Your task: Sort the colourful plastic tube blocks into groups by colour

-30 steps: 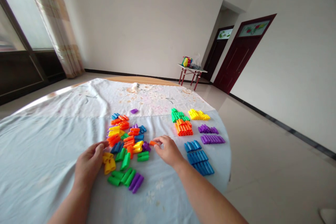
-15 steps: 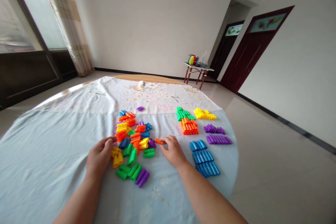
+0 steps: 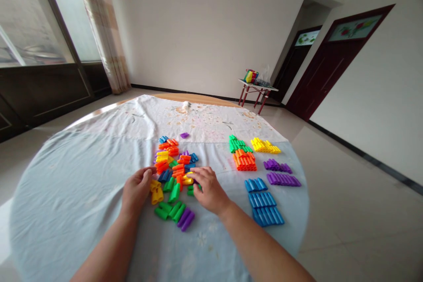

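Short plastic tubes in several colours lie in a loose, mixed pile on the tablecloth [image 3: 82, 176]. My left hand [image 3: 136, 191] is at the pile's left edge, thumb against fingers, beside orange tubes [image 3: 161, 166] and just above yellow tubes [image 3: 157, 192]. Whatever its fingertips may hold is hidden. From the right, my right hand [image 3: 211, 190] reaches over the pile, fingers extended above a yellow tube [image 3: 187, 179] and thumb apart near a green tube [image 3: 191, 190]. Green tubes [image 3: 174, 194] and two purple tubes [image 3: 186, 219] lie nearer to me.
Sorted groups stand on the right: green tubes [image 3: 238, 144], orange tubes [image 3: 244, 161], yellow tubes [image 3: 265, 145], purple tubes [image 3: 283, 179] and blue tubes [image 3: 264, 202]. A lone purple tube piece [image 3: 184, 135] lies beyond the pile. A small side table [image 3: 259, 84] with bags is farther off.
My right hand has moved left over the pile; the orange tube that was at its fingertips no longer shows. My left hand stays at the pile's left edge. The view has shifted slightly.
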`<state>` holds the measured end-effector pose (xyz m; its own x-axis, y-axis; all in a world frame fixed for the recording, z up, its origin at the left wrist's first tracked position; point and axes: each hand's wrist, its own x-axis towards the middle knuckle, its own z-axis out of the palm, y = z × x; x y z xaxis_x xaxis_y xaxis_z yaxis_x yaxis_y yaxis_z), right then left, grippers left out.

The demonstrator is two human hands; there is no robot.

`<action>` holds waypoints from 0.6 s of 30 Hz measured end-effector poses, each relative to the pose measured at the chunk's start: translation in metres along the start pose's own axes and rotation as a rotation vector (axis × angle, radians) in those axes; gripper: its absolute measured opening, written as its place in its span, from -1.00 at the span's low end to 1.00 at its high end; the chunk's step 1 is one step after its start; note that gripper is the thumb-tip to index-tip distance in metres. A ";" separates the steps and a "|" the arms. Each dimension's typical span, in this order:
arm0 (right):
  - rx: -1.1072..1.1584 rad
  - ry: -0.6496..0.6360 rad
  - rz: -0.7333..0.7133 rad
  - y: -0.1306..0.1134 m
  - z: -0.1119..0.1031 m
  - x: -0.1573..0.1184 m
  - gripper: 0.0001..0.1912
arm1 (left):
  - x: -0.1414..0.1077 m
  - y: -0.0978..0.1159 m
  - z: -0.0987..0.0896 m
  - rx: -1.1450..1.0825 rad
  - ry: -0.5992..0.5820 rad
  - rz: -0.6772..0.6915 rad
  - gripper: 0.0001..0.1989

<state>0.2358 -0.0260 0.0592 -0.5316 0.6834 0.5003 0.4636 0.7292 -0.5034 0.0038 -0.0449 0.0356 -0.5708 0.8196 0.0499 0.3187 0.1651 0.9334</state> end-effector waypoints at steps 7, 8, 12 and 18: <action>0.034 -0.134 -0.132 -0.023 0.014 0.008 -0.45 | 0.000 -0.003 0.001 -0.033 -0.020 0.012 -0.56; 0.034 -0.155 -0.141 -0.024 0.015 0.008 -0.50 | 0.000 -0.004 0.001 -0.037 -0.022 0.012 -0.56; 0.035 -0.185 -0.119 -0.022 0.010 0.004 -0.63 | 0.000 -0.005 0.000 -0.034 -0.020 0.008 -0.56; 0.123 -0.033 0.065 -0.018 -0.020 -0.004 -0.71 | 0.002 -0.004 -0.001 0.011 -0.007 -0.004 -0.60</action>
<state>0.2440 -0.0412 0.0798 -0.5276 0.7258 0.4414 0.4085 0.6724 -0.6173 0.0003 -0.0449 0.0322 -0.5672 0.8225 0.0433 0.3242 0.1747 0.9297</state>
